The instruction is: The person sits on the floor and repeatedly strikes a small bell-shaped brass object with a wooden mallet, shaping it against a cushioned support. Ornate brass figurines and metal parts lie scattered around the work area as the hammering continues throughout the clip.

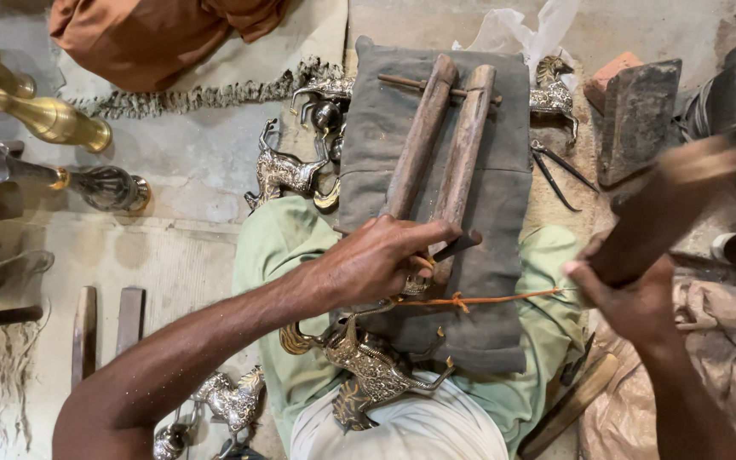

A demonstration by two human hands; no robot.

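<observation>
Over grey cloth (504,213), fingers (423,234) pinch chisel (456,247).

Grey cloth (487,213); orange cord (487,300); green trousers (278,243).

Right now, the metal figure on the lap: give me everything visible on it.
The metal animal figurine looks like engraved brass and silver, with a patterned body and thin curved parts sticking out. It lies tilted across the lap, on the lower edge of the grey cloth pad. The left hand presses down just above it, holding a small dark punch; any contact is hidden.
</observation>
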